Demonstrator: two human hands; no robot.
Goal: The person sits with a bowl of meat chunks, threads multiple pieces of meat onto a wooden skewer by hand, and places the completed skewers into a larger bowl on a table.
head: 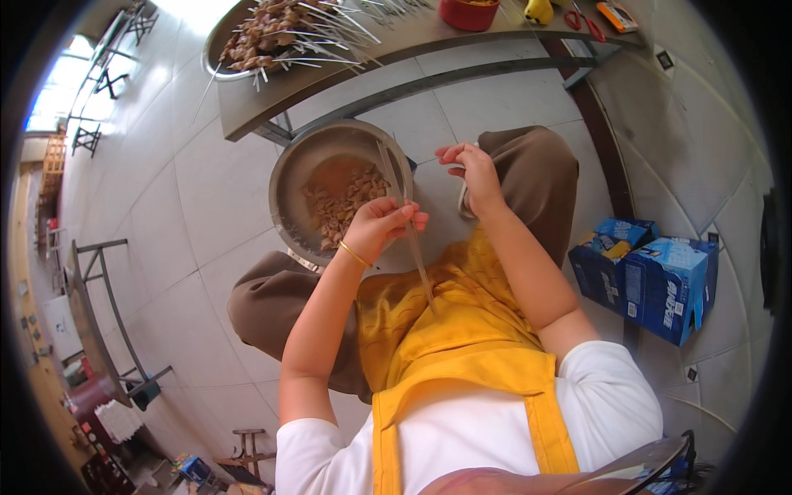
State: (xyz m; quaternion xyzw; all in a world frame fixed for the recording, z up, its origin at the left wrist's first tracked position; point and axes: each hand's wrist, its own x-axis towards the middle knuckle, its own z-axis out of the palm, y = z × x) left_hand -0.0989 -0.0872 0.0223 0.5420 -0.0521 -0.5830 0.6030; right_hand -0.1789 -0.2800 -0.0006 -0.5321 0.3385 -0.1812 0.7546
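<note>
My left hand (385,224), with a gold bangle at the wrist, pinches a small bundle of thin skewers (422,267). The bundle slants from over the basin's right side down to my yellow apron (458,309). Below that hand, a wide metal basin (286,185) stands between my knees. Cut pieces of raw meat (340,207) lie inside it, beside a pool of reddish-brown liquid (337,172). My right hand (475,173) is raised to the right of the basin, near my right knee. Its fingers are loosely bent and apart, and nothing shows in them.
Ahead, a metal-legged table (396,52) bears a bowl of skewered meat (263,34), a red bowl (468,13), red-handled scissors (585,26) and an orange-and-white device (617,17). Blue cardboard boxes (659,284) sit at right. A wooden stool (249,448) stands at lower left.
</note>
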